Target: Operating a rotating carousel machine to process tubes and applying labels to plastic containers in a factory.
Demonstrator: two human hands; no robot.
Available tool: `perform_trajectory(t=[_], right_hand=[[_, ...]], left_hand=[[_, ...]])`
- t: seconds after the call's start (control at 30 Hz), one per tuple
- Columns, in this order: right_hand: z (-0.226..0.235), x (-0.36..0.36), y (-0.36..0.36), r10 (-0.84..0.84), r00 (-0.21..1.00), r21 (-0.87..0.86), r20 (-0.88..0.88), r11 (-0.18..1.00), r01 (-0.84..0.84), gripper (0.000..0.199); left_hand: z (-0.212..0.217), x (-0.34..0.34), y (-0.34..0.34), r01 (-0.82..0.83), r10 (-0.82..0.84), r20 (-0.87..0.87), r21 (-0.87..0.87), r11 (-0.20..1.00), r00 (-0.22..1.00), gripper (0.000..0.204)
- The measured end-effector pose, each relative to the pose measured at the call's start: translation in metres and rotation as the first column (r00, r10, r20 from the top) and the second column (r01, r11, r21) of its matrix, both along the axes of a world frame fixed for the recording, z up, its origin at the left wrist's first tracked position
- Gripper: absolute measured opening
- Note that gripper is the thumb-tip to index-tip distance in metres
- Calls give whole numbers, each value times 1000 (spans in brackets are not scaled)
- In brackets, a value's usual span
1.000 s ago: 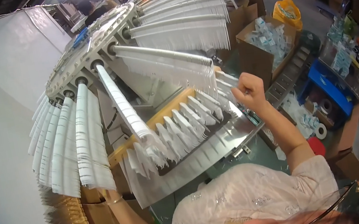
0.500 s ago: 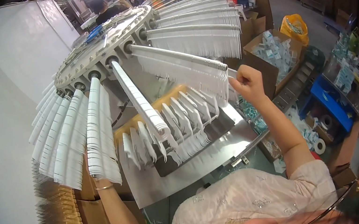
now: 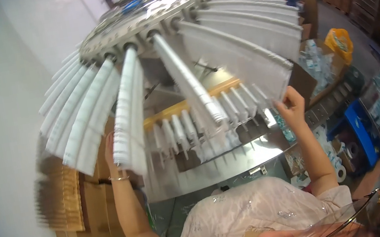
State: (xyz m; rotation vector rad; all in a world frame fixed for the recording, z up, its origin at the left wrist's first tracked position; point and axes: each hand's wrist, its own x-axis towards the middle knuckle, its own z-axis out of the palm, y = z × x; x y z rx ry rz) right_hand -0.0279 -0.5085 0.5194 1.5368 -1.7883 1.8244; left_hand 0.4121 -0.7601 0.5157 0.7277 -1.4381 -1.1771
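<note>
Evidently the work sits between two hands: a yellow wooden strip [image 3: 226,86] with a row of white pieces [image 3: 178,129] along it, over the metal bench [image 3: 260,149] and below a big wheel [image 3: 143,18]. Behind the hanging white sheets [image 3: 239,55], the right hand [image 3: 292,104] curls its fingers near the strip's right end; I cannot tell whether that grip has closed on anything. The left hand [image 3: 109,147] is partly hidden by sheets on its side, so its grip cannot be told either.

Judging by looks, the strip should be light and fairly stiff along its length, while the white pieces seem thin, soft and easy to crumple. Bare wood at the two ends looks the best hold, both lifted evenly, fingers off the white row.

Overhead, one wheel rod [image 3: 185,74] points down across the middle of the row, and could snag anything raised straight up. Sheets crowd both ends. On the left, cardboard boxes [image 3: 96,219] and a spiky brown stack [image 3: 61,190] limit a wide swing. Most room seems to lie on the near side, over the bench's front edge, before the person's shirt [image 3: 245,209].
</note>
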Motion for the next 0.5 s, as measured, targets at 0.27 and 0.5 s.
perform_trajectory(t=[0.27, 0.5], right_hand=[[-44, 38, 9, -10, 961, 286, -277, 954, 93, 18], [-53, 45, -20, 245, 884, 353, -399, 931, -99, 8]], left_hand=[[-65, -10, 76, 211, 437, 786, -562, 800, 438, 29], [-43, -78, 121, 189, 190, 818, -339, 922, 543, 18]])
